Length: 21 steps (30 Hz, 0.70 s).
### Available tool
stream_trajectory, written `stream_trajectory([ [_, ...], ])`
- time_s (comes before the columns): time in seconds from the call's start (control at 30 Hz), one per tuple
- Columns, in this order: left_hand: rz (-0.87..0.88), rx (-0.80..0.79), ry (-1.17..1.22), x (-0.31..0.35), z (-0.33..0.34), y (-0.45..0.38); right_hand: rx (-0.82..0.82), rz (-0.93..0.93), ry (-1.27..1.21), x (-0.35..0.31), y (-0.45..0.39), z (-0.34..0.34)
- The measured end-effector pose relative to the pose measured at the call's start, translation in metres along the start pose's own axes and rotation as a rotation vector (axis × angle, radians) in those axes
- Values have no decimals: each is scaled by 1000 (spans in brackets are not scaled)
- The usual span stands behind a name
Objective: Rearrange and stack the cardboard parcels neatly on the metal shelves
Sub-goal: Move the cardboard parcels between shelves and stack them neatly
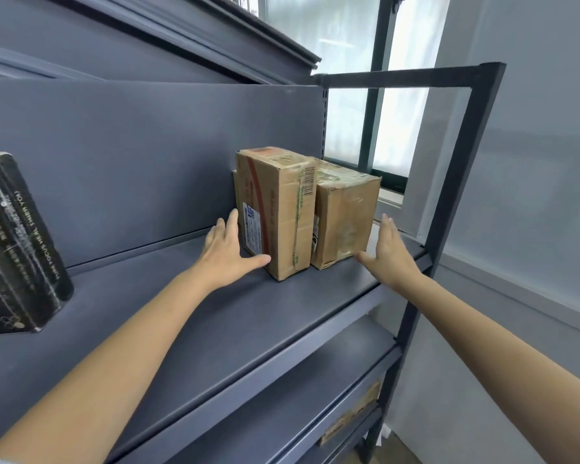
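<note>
On the shelf [215, 313] at frame centre, we are bracketing two upright parcels: taller parcel [275, 212] against our flat, spread left hand [228, 249], shorter parcel [345, 216] beside our open right hand [389, 252], probably squaring them together.

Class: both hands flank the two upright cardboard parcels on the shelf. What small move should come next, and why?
Probably press both palms inward. The left hand touches the taller parcel, while the right hand sits open beside the shorter parcel; squeezing would let the pair move together.

L hand [226, 251], R hand [390, 252]: flat, fingers extended.
</note>
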State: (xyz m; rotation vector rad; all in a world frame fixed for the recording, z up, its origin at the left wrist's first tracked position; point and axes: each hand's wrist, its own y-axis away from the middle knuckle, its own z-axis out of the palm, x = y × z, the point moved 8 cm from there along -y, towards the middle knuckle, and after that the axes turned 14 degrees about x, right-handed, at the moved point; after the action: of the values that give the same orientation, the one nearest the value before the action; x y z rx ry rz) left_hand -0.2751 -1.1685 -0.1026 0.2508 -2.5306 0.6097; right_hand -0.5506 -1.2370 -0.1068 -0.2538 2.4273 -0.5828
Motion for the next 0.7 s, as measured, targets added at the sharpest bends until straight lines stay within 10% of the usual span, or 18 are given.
stream_trajectory([
  [0.17,43,-27,83,-11,13,-38,-39,268,-366,35,-50,16],
  [0.7,-55,-203,352,-13,48,-40,-239,265,-1028,41,-76,59],
])
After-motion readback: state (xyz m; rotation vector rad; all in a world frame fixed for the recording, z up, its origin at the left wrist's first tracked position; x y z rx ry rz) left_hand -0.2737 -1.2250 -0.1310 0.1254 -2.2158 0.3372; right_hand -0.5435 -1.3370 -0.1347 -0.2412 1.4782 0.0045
